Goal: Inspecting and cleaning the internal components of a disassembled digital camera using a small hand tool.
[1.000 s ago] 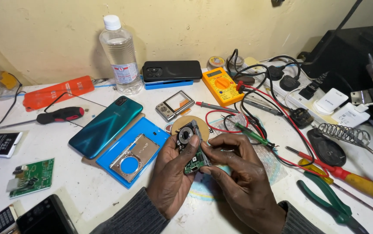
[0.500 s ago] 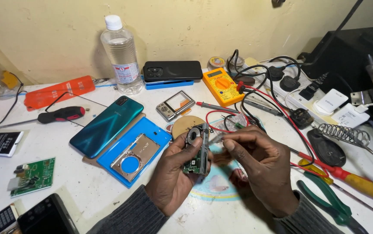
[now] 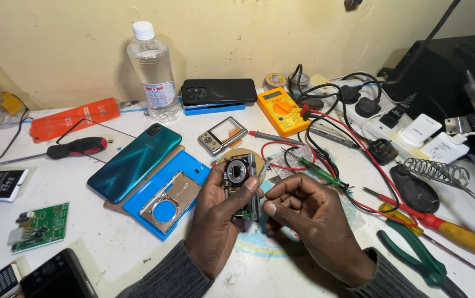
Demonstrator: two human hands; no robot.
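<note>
We held the stripped camera body (image 3: 240, 185) upright over the bench in our left hand (image 3: 218, 221), fingers pinching its sides, lens facing up. Our right hand (image 3: 314, 221) sat just beside it, fingers curled; whether they pinched the thin metal tool (image 3: 264, 169) by the camera's edge, we could not tell. Best to keep the body steady and work slowly. Red and black leads (image 3: 325, 143) crowded the right; a silver front cover (image 3: 170, 194) lay left on a blue case (image 3: 138, 207).
</note>
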